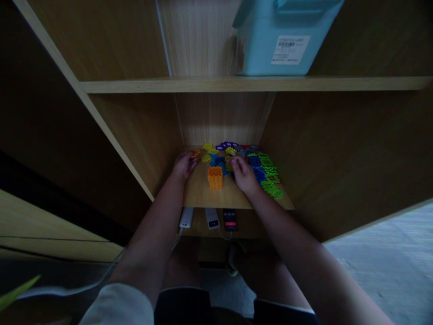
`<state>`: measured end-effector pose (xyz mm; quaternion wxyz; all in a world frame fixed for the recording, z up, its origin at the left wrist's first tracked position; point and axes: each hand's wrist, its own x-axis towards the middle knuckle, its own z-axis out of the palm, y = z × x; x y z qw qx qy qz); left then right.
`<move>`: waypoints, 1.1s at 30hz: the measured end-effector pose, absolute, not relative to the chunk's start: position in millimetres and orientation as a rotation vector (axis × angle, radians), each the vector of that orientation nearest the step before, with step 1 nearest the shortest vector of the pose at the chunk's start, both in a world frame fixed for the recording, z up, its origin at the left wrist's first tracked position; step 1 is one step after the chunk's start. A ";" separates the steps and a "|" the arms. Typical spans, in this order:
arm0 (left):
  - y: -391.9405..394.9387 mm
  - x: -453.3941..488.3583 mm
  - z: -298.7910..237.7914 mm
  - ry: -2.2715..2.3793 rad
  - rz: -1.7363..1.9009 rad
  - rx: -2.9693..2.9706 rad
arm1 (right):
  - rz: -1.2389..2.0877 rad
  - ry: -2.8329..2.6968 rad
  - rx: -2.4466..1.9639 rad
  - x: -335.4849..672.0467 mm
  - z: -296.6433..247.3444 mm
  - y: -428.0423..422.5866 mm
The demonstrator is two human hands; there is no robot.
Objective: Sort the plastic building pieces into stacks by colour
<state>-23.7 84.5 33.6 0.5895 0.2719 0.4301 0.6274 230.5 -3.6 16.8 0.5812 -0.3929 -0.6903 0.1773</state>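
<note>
My left hand [184, 165] is on the left side of the shelf, its fingers closed on an orange interlocking plastic piece [195, 153]. My right hand [242, 174] is to the right of centre with thumb and fingers pinched together; what lies between them, if anything, I cannot make out. Between the hands, nearer the shelf's front, stands a small orange block of notched plastic pieces [215, 178]. Yellow pieces [207, 158] lie beside my left hand. Blue pieces [218, 161] lie behind the orange block, partly hidden by it.
Green pieces [271, 187], dark blue pieces [254, 160] and purple pieces [227, 145] cover the right and back of the shelf. A light-blue bin [259, 56] stands on the shelf above. Below are a white power strip [186, 217], a power bank [212, 218] and a phone [230, 220].
</note>
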 end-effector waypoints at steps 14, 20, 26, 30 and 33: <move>81.5 -20.5 36.2 1.006 1.505 0.671 | 0.406 -1.614 -0.924 230.6 17.0 -2.8; 84.1 -22.6 34.2 1.018 1.510 0.729 | 0.414 -1.607 -0.934 229.1 18.9 -4.2; 75.8 -21.5 42.0 0.966 1.588 0.851 | 0.364 -1.611 -0.928 231.9 18.3 -5.5; 64.8 -19.3 60.8 0.969 1.596 0.952 | 0.284 -1.601 -0.918 232.0 18.9 -6.5; 50.8 -10.7 81.6 0.956 1.584 1.076 | 0.282 -1.571 -0.893 231.0 22.5 -9.0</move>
